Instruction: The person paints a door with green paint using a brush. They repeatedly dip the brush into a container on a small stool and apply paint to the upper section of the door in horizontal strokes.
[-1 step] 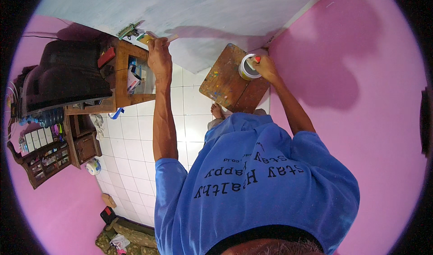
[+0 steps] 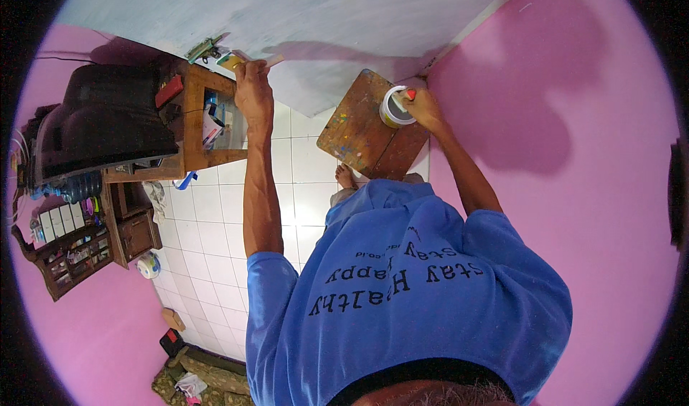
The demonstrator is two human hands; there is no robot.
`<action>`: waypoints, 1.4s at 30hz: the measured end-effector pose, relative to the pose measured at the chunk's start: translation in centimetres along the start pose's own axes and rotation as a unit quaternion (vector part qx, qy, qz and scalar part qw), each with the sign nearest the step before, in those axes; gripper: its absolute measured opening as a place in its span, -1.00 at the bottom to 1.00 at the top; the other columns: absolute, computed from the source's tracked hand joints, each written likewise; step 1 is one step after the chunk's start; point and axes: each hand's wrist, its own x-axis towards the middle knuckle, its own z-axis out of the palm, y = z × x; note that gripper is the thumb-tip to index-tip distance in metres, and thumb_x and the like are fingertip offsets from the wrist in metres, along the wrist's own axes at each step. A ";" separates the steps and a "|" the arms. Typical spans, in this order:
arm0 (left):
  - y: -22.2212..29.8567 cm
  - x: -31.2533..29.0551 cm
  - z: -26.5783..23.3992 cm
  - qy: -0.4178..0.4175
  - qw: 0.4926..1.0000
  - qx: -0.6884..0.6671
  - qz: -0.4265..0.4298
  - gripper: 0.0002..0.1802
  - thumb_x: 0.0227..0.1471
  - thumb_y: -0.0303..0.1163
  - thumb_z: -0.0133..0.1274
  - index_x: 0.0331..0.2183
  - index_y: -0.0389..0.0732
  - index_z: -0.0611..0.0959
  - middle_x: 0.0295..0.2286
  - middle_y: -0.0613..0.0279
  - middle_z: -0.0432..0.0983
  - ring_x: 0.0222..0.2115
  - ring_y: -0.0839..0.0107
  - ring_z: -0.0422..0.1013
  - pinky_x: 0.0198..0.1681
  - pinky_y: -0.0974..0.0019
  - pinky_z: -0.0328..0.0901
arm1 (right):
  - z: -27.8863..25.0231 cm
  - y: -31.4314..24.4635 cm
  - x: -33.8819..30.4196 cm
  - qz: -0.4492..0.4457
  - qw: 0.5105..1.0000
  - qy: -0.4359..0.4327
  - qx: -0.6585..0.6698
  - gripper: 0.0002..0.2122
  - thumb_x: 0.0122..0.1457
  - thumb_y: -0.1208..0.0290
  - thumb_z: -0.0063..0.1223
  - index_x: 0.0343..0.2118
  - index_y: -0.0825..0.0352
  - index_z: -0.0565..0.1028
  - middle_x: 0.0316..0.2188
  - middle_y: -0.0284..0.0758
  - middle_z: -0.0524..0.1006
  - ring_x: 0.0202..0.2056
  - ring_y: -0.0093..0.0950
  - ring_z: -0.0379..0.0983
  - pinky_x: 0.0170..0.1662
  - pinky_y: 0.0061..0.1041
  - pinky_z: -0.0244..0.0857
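Note:
My left hand (image 2: 254, 97) is raised at the pale grey wall (image 2: 316, 15), beside the wooden cabinet. Its fingers are closed; a small yellowish piece (image 2: 230, 62) shows on one side and a pale stick-like end on the other, too small to name. Over at the right, my right hand (image 2: 425, 108) is closed at the rim of a white paint pail (image 2: 388, 112) with grey contents. What looks like a paintbrush with a red handle (image 2: 410, 94) is in its fingers, over the pail's mouth. The pail stands on a paint-spotted wooden stool (image 2: 359, 130).
A black television (image 2: 108, 119) sits on the wooden cabinet (image 2: 192, 112) at the left. Dark shelves (image 2: 75, 259) stand along the pink wall behind it. Another pink wall (image 2: 545, 212) rises close on the right. White tiles (image 2: 215, 241) cover the floor; my bare foot (image 2: 345, 176) shows by the stool.

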 end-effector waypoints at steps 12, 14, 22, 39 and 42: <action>-1.6 0.5 1.2 -0.011 1.000 0.005 0.021 -0.85 0.20 -0.35 0.15 -0.19 -0.13 0.68 -0.22 0.05 0.52 -0.23 -0.05 0.53 -0.23 -0.02 0.44 | -4.8 -3.0 -2.9 -0.063 0.997 0.051 0.019 -0.68 0.10 0.20 0.23 -0.30 0.42 0.63 -0.39 0.10 0.60 -0.30 0.09 0.58 -0.22 -0.04 0.43; -1.3 0.5 1.1 -0.017 1.000 0.012 0.017 -0.84 0.20 -0.35 0.15 -0.18 -0.15 0.68 -0.21 0.04 0.53 -0.22 -0.05 0.53 -0.23 -0.01 0.45 | -4.7 -2.8 -2.9 -0.059 0.997 0.055 0.007 -0.69 0.11 0.21 0.22 -0.30 0.42 0.64 -0.39 0.10 0.60 -0.30 0.09 0.58 -0.22 -0.05 0.43; -1.7 0.6 1.3 -0.011 0.997 0.058 0.045 -0.84 0.20 -0.34 0.16 -0.17 -0.13 0.69 -0.18 0.04 0.54 -0.21 -0.04 0.55 -0.22 0.01 0.47 | -6.1 -3.9 -4.3 -0.042 0.998 0.034 0.042 -0.70 0.12 0.26 0.22 -0.16 0.35 0.64 -0.30 0.05 0.63 -0.24 0.04 0.59 -0.17 -0.09 0.44; -0.6 0.4 0.6 -0.005 1.000 0.022 0.011 -0.84 0.21 -0.33 0.16 -0.18 -0.14 0.68 -0.19 0.03 0.53 -0.20 -0.02 0.55 -0.21 0.01 0.47 | -7.7 -5.4 -6.1 -0.041 0.997 0.035 0.051 -0.71 0.14 0.33 0.15 -0.11 0.35 0.62 -0.24 0.02 0.63 -0.18 0.02 0.59 -0.12 -0.13 0.45; -0.4 0.4 0.5 -0.004 0.999 0.031 0.016 -0.84 0.21 -0.33 0.16 -0.18 -0.14 0.68 -0.19 0.03 0.53 -0.21 -0.02 0.55 -0.21 0.01 0.47 | -7.8 -5.4 -6.3 -0.047 0.997 0.038 0.052 -0.73 0.14 0.34 0.16 -0.13 0.34 0.64 -0.24 0.01 0.63 -0.19 0.02 0.59 -0.13 -0.13 0.45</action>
